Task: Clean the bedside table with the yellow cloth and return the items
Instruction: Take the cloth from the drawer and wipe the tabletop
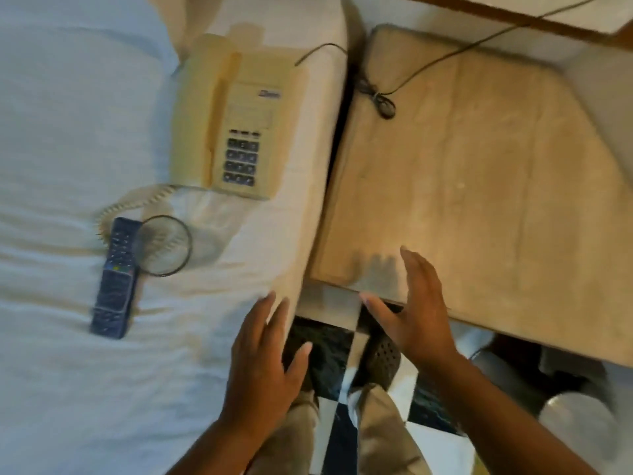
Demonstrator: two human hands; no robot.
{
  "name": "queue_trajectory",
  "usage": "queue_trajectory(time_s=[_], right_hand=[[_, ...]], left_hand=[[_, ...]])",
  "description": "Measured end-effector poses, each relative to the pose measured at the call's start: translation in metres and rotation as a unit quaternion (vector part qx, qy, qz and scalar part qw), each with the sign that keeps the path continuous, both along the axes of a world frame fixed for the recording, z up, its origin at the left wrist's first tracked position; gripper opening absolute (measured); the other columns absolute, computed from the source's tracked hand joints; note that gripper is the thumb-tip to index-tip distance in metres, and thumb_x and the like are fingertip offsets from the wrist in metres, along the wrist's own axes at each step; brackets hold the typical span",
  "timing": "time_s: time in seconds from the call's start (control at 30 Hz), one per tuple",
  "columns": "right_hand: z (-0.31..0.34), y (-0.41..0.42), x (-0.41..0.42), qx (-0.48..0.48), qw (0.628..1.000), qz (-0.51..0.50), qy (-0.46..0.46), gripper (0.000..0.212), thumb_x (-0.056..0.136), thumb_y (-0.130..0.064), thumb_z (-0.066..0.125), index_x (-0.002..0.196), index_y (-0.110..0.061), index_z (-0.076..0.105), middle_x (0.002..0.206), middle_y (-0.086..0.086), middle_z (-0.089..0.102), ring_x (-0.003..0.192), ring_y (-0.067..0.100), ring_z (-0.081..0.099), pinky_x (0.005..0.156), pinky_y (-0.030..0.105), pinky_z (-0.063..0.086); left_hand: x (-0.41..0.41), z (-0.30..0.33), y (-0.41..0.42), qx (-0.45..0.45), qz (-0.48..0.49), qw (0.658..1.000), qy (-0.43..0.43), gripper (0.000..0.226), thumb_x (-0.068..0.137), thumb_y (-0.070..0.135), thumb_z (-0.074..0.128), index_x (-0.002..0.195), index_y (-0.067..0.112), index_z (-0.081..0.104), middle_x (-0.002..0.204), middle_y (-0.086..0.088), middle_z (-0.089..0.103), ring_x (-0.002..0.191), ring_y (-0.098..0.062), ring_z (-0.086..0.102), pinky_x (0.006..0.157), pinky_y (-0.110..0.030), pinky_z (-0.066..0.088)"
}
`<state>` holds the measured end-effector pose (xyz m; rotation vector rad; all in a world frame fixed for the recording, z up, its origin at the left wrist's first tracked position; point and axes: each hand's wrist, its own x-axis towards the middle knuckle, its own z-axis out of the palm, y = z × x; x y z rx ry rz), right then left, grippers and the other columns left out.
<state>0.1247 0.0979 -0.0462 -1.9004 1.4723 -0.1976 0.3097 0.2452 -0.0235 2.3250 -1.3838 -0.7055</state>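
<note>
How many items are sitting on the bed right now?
3: the phone near the bed's table-side edge, the remote nearer the person, and a glass ring touching the remote. Others may lie out of frame.

I can't read the blurred keys or logo on the telephone [236, 121]. At nine o'clock the remote control [115, 279] has buttons too smeared to tell apart, and a clear round thing [163, 245] covers its upper right side; I cannot tell what that is. Toward two o'clock the cable [445, 56] runs off the top edge. Both forearms leave my view at six o'clock. At four o'clock, shapes under the bedside table [479, 173] are indistinct.
</note>
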Motion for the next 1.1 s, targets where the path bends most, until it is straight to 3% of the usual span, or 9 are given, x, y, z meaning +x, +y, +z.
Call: queue_trajectory(time_s=[0.17, 0.3, 0.43, 0.5, 0.6, 0.67, 0.83, 0.97, 1.1], right_hand=[[-0.007, -0.005, -0.077, -0.023, 0.996, -0.034, 0.079, 0.076, 0.086, -0.047, 0.065, 0.148, -0.016, 0.032, 0.148, 0.01, 0.04, 0.136, 0.025, 0.036, 0.108, 0.029, 0.028], [-0.023, 0.02, -0.104, -0.01, 0.996, -0.026, 0.082, 0.064, 0.088, -0.035, 0.068, 0.142, -0.012, 0.043, 0.133, 0.012, 0.053, 0.12, 0.028, 0.051, 0.098, 0.03, 0.039], [-0.046, 0.049, -0.107, 0.019, 0.994, 0.055, 0.09, 0.066, 0.087, -0.03, 0.069, 0.144, -0.006, 0.043, 0.139, 0.017, 0.05, 0.127, 0.034, 0.048, 0.105, 0.04, 0.042], [-0.056, 0.058, -0.103, 0.009, 0.988, 0.103, 0.112, 0.069, 0.087, -0.031, 0.068, 0.145, -0.003, 0.04, 0.143, 0.02, 0.047, 0.132, 0.036, 0.044, 0.11, 0.04, 0.037], [-0.07, 0.063, -0.088, 0.024, 0.977, 0.148, 0.153, 0.076, 0.094, -0.043, 0.054, 0.153, -0.008, 0.022, 0.157, 0.018, 0.026, 0.146, 0.033, 0.022, 0.117, 0.037, 0.017], [-0.084, 0.064, -0.078, 0.038, 0.97, 0.156, 0.184, 0.08, 0.095, -0.049, 0.048, 0.155, -0.009, 0.011, 0.16, 0.018, 0.016, 0.148, 0.034, 0.013, 0.119, 0.04, 0.012], [-0.109, 0.059, -0.057, 0.036, 0.955, 0.143, 0.257, 0.083, 0.094, -0.049, 0.05, 0.153, -0.007, 0.01, 0.151, 0.025, 0.026, 0.138, 0.043, 0.026, 0.114, 0.05, 0.028], [-0.125, 0.054, -0.045, 0.011, 0.936, 0.132, 0.327, 0.07, 0.096, -0.044, 0.045, 0.148, -0.002, 0.023, 0.143, 0.029, 0.031, 0.129, 0.045, 0.035, 0.108, 0.049, 0.038], [-0.134, 0.054, -0.043, 0.018, 0.94, 0.061, 0.335, 0.056, 0.095, -0.036, 0.052, 0.138, -0.003, 0.037, 0.136, 0.028, 0.036, 0.12, 0.04, 0.043, 0.098, 0.044, 0.045]], left_hand=[[-0.033, -0.036, -0.09, 0.017, -0.166, 0.984, -0.057, 0.082, 0.088, 0.061, 0.051, 0.148, 0.009, 0.032, 0.159, -0.015, 0.025, 0.147, -0.032, 0.02, 0.116, -0.045, 0.026], [-0.051, -0.061, -0.14, 0.039, -0.117, 0.988, -0.093, 0.086, 0.087, 0.072, 0.034, 0.149, 0.014, 0.028, 0.159, -0.016, 0.021, 0.148, -0.033, 0.015, 0.117, -0.048, 0.015], [-0.055, -0.092, -0.157, 0.087, -0.173, 0.964, -0.18, 0.096, 0.084, 0.08, 0.015, 0.151, 0.011, 0.022, 0.16, -0.021, 0.012, 0.148, -0.038, 0.008, 0.118, -0.052, 0.003], [-0.055, -0.104, -0.157, 0.088, -0.192, 0.957, -0.198, 0.101, 0.081, 0.083, 0.009, 0.153, 0.011, 0.015, 0.161, -0.021, 0.006, 0.149, -0.037, 0.002, 0.12, -0.055, 0.005], [-0.055, -0.113, -0.155, 0.071, -0.203, 0.952, -0.216, 0.101, 0.081, 0.083, 0.01, 0.155, 0.013, 0.003, 0.162, -0.02, -0.002, 0.149, -0.036, -0.004, 0.12, -0.055, 0.006], [-0.054, -0.117, -0.152, 0.05, -0.207, 0.95, -0.228, 0.098, 0.083, 0.081, 0.014, 0.155, 0.015, 0.001, 0.162, -0.019, -0.002, 0.15, -0.035, -0.003, 0.12, -0.055, 0.007], [-0.051, -0.124, -0.151, 0.017, -0.204, 0.946, -0.25, 0.094, 0.084, 0.078, 0.013, 0.155, 0.018, -0.002, 0.163, -0.017, -0.003, 0.15, -0.034, -0.003, 0.119, -0.055, 0.008], [-0.05, -0.127, -0.152, 0.001, -0.208, 0.943, -0.262, 0.092, 0.084, 0.077, 0.014, 0.155, 0.019, 0.001, 0.163, -0.017, -0.001, 0.15, -0.034, -0.002, 0.12, -0.054, 0.006], [-0.051, -0.127, -0.153, -0.008, -0.203, 0.94, -0.273, 0.09, 0.085, 0.076, 0.015, 0.155, 0.02, 0.008, 0.163, -0.016, 0.003, 0.15, -0.034, 0.002, 0.12, -0.053, 0.007]])
